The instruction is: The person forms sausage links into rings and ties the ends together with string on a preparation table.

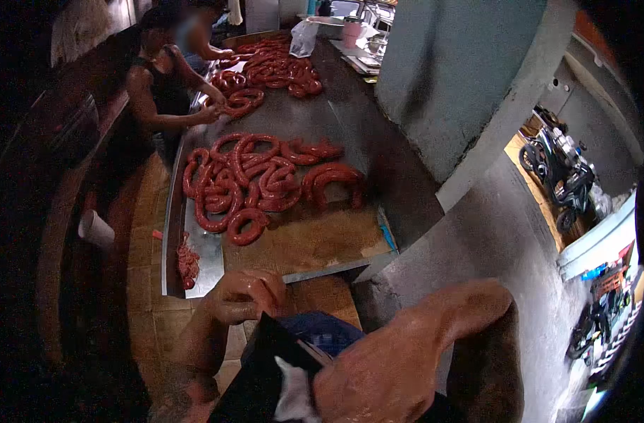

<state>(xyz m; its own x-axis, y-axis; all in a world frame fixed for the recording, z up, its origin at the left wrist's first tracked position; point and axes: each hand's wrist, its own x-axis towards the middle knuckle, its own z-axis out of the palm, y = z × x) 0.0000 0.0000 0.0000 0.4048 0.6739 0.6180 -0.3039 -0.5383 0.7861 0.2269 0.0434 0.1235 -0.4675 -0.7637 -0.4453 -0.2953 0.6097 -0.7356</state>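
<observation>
Near the bottom centre, my left hand (248, 296) is closed, its fingers pinching the raised edge of a black cloth (255, 374), which looks like my shirt. The cloth has a white print on it and is pulled up to a peak at those fingers. My right hand (364, 384) lies against the same cloth with its back towards me; its fingers are hidden, so I cannot tell their grip. Beyond both hands, a pile of raw red sausage coils (244, 180) lies on the metal table (213, 264), apart from them.
A brown board (315, 243) and a blue-handled tool (387, 236) lie at the table's near end. Meat scraps (187, 261) sit at its left corner. Two people handle more sausages (280, 70) farther along. A wall pillar (442, 77) stands right.
</observation>
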